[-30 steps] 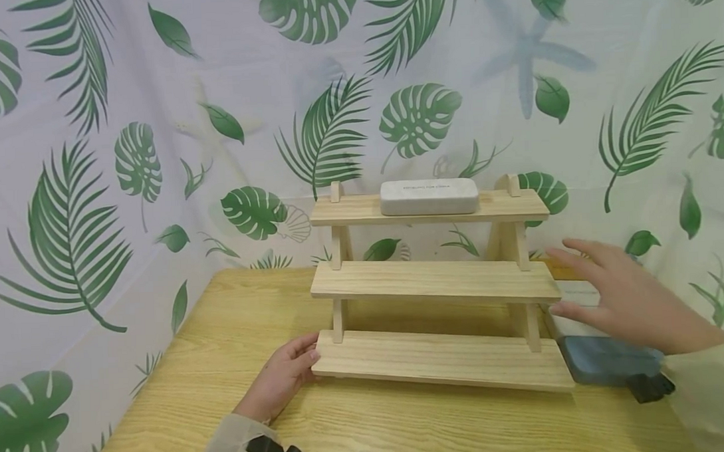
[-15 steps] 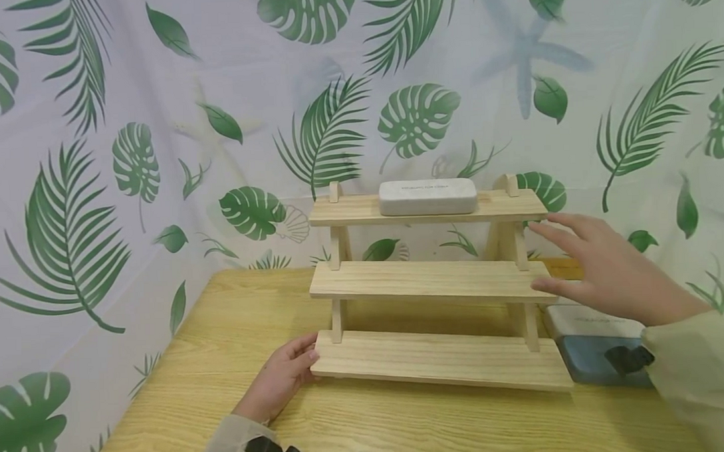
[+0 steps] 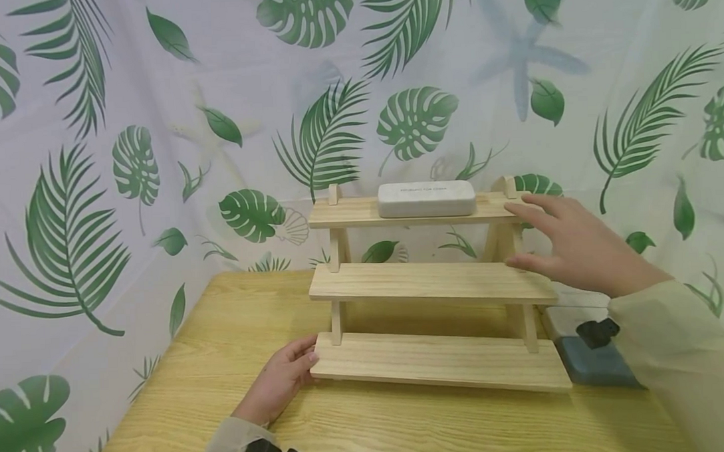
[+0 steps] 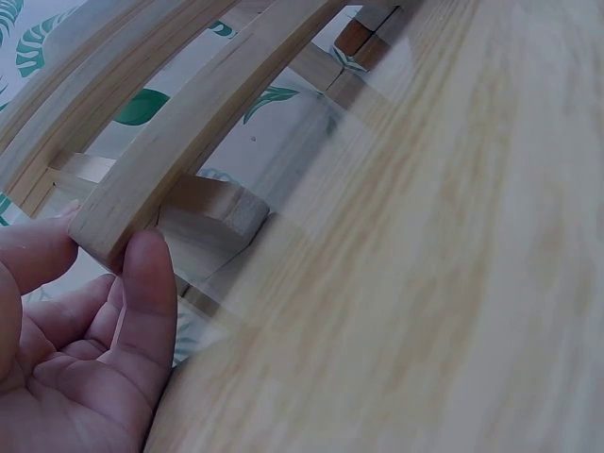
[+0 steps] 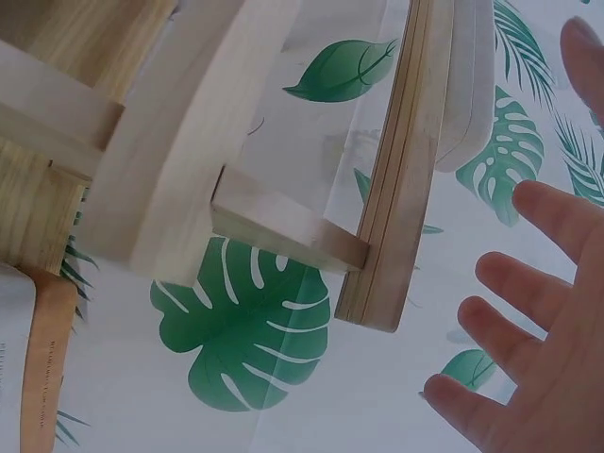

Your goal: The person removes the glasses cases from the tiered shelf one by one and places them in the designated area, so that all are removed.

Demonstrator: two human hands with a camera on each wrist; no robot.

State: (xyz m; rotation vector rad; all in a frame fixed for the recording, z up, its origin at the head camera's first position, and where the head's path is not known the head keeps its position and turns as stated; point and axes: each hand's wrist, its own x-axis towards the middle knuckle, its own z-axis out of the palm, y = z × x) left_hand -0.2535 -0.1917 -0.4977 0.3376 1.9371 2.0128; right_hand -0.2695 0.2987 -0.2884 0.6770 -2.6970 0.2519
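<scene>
A three-tier pale wooden display stand (image 3: 430,280) stands on the table. My left hand (image 3: 277,380) pinches the left end of its bottom shelf (image 3: 438,361), thumb on top. In the left wrist view, that hand (image 4: 90,349) has the board's corner between thumb and fingers. My right hand (image 3: 584,245), fingers spread, hovers by the right end of the top shelf (image 3: 349,213). The right wrist view shows this hand (image 5: 547,330) holding nothing, its fingertips apart from the shelf. A white oblong case with small lettering (image 3: 427,200) lies on the top shelf, right of its middle.
Behind the stand's right side, a white case (image 3: 571,318) and a blue case (image 3: 597,363) lie on the table, partly hidden by the right sleeve. An orange case (image 5: 47,359) shows in the right wrist view. Leaf-printed curtain (image 3: 213,71) encloses the table (image 3: 251,303).
My right hand has moved left and up, from beside the middle shelf to the top shelf's right end. My left hand, the stand and the white case on top stay put.
</scene>
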